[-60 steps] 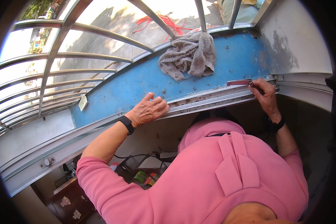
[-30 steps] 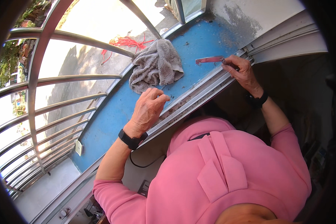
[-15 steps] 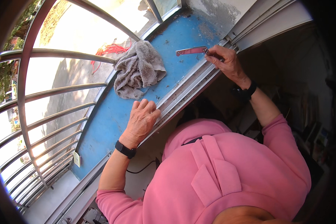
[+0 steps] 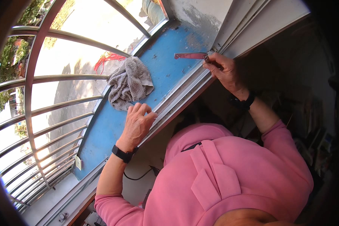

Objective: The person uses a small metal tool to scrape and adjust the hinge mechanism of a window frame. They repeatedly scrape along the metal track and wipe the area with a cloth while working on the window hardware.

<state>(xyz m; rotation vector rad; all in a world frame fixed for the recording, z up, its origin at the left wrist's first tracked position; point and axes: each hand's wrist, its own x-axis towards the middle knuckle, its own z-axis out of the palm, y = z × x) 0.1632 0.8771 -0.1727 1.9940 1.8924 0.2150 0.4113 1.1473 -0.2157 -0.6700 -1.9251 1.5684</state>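
Folding tool [image 4: 192, 56]: in the head view, it lay in the right hand, toward the far right end of the window track [image 4: 177, 98], its slim part stretching left across the blue sill; whether it touched the sill, I could not tell.
Blade-like part: long, narrow, flat and nearly straight, pinkish red along its face with a darker line at its far edge; its left tip looked blunt.
Joint: small, dark and partly shiny, just beside the fingertips.
Handle: dark where it showed, mostly covered by the palm.
Right hand [image 4: 225, 71]: fingers and thumb closed around the handle, grasping it near the joint; a black band [image 4: 246, 101] circled the wrist.
Left hand [image 4: 138, 119]: fingers bent, back of the hand upward, near the track and well to the left of the tool; whether they gripped or touched anything, I could not tell, since their undersides were hidden. Its wrist wore a black wristband [image 4: 124, 153].
Blue sill [image 4: 105, 132]: worn, with dark specks, running along the far side of the track.
Grey towel [image 4: 130, 83]: crumpled on the sill, just beyond the left hand.
Metal bars [image 4: 69, 78]: along the sill's far side, with red cord [image 4: 108, 57] lying on the ground outside.
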